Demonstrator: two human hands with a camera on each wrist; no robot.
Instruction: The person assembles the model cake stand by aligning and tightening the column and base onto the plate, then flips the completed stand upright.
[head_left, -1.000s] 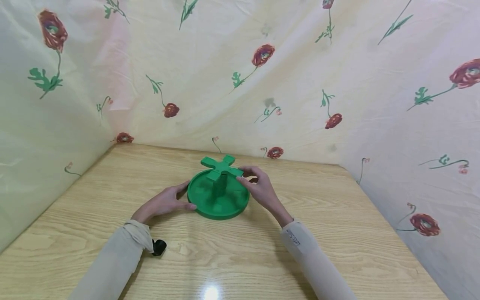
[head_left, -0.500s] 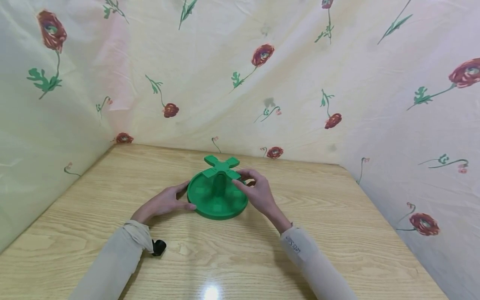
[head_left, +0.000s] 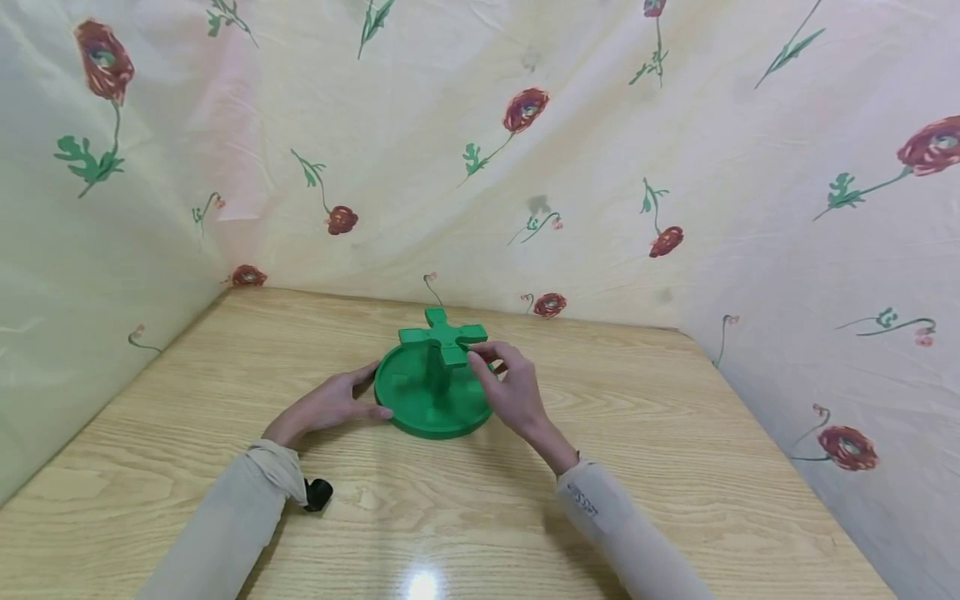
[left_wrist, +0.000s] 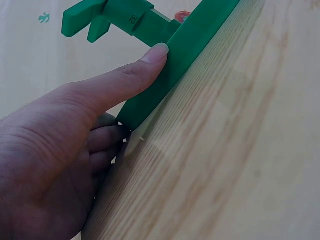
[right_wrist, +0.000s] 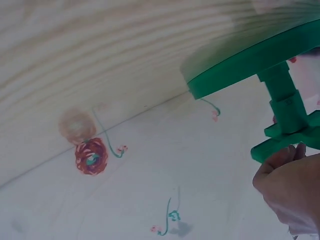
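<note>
A green round base (head_left: pixel 408 408) with a raised rim rests on the table. From its middle rises a green post (left_wrist: pixel 134 19), marked "32" in the left wrist view, topped by a green four-armed cross (head_left: pixel 444 335). My left hand (head_left: pixel 333 404) holds the base's left rim, thumb on the near side and fingers round the back. At the right, my right hand (head_left: pixel 517 392) pinches one arm of the cross between thumb and index finger. In the right wrist view, the fingertips (right_wrist: pixel 280 156) meet that arm; the other fingers are partly hidden.
The wooden table (head_left: pixel 637 467) reaches back to a flower-printed cloth (head_left: pixel 600 150) that hangs behind and at both sides. A small black object (head_left: pixel 318 495) sits at the left sleeve cuff.
The cross has turned clockwise as seen from above. My right hand has moved slightly left with it. My left hand has stayed on the rim.
</note>
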